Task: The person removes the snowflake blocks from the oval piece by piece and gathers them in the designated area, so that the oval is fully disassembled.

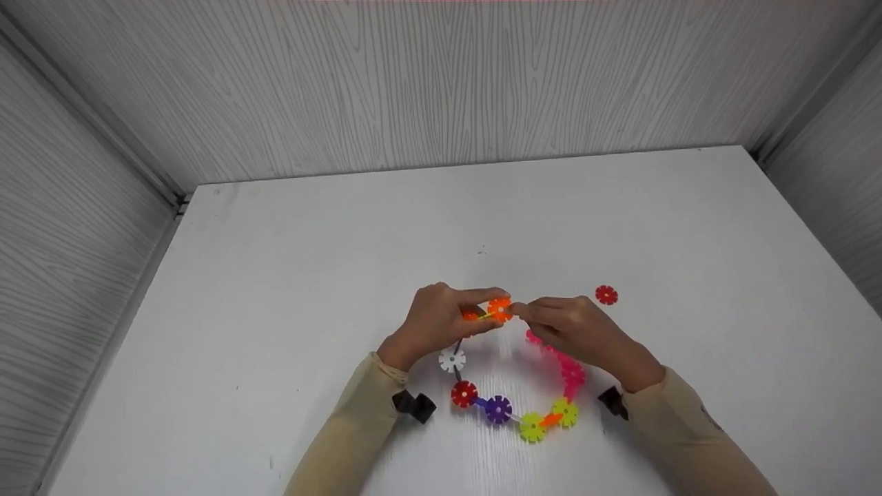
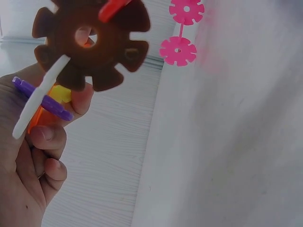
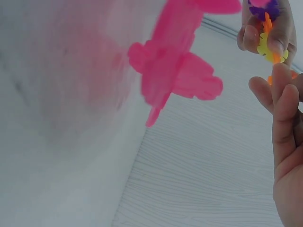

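A chain of slotted plastic snowflake discs curves in an open ring on the white table. My left hand (image 1: 439, 318) pinches an orange snowflake disc (image 1: 500, 309) at the chain's raised left end, thumb below and index finger above. Fingertips of my right hand (image 1: 575, 324) meet that disc's right edge and appear to pinch an orange piece there, mostly hidden by the fingers. Close to the left hand hang a white disc (image 1: 452, 361) and, in the left wrist view, a brown disc (image 2: 102, 47). The pink discs (image 3: 170, 61) at the other end run below the right hand.
A loose red disc (image 1: 606, 295) lies on the table (image 1: 331, 275) beyond the right hand. Red (image 1: 464, 394), purple (image 1: 498, 410) and yellow (image 1: 532, 428) discs form the chain's near side. Grey wood-grain panels (image 1: 441, 83) enclose the back and sides.
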`<state>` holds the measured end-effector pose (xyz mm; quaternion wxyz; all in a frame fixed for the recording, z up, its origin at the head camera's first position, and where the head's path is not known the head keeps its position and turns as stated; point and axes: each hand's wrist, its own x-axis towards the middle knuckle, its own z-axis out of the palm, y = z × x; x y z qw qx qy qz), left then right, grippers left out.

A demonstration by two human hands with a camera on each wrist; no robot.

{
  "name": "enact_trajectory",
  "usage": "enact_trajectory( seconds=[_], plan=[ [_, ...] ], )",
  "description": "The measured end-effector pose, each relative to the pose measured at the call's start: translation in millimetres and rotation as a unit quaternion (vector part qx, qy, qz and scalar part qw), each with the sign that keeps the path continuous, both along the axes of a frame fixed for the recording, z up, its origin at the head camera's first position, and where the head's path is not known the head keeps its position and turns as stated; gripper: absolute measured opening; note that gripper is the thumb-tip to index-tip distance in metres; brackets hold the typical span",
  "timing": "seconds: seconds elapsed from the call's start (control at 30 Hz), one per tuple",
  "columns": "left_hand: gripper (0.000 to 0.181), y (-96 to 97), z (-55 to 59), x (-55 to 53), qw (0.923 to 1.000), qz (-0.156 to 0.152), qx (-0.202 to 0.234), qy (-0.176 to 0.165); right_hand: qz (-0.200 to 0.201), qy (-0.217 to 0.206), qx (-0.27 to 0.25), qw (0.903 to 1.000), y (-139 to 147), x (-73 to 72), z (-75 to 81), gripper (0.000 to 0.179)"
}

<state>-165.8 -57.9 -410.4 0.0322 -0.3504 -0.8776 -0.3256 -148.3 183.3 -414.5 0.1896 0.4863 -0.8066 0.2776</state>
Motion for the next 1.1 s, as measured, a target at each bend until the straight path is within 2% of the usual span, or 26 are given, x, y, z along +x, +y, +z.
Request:
enact_trajectory(
  seconds=[0.13, 0.27, 0.4, 0.57, 0.67, 0.8, 0.93, 1.1],
  plan=[
    [0.04, 4.0, 1.2, -3.1, 0.9997, -0.002, 0.003, -0.025, -0.019, 0.022, -0.008, 0.9996, 1.5, -1.2, -1.7, 0.026],
    [0.045, 7.0, 3.9, -5.4, 0.9987, -0.023, 0.022, -0.04, -0.044, 0.039, -0.026, 0.9979, 1.1, -0.9, -2.0, 0.028],
    [0.05, 8.9, 5.8, -2.5, 0.9986, -0.037, 0.02, -0.032, -0.045, 0.051, -0.034, 0.9971, 0.3, 1.4, -2.4, 0.03],
    [0.04, 10.6, 5.4, 0.5, 0.9991, -0.036, -0.008, -0.019, -0.036, 0.033, -0.019, 0.9986, -1.3, 4.4, -1.4, 0.021],
    [0.034, 10.5, 5.4, -0.1, 0.9988, -0.043, -0.014, -0.016, -0.032, 0.012, -0.005, 0.9994, -2.1, 5.4, 0.6, 0.031],
    [0.032, 9.8, 5.4, -0.9, 0.9973, -0.067, -0.024, -0.015, -0.025, -0.011, 0.009, 0.9996, -2.9, 5.7, 1.7, 0.043],
    [0.03, 9.1, 5.8, -1.0, 0.9952, -0.091, -0.024, -0.025, -0.01, -0.029, 0.009, 0.9995, -2.3, 6.1, 0.9, 0.047],
    [0.027, 7.5, 6.5, -1.6, 0.9919, -0.115, -0.006, -0.055, 0.007, -0.05, -0.003, 0.9987, -0.9, 6.7, 0.2, 0.048]
  ],
)
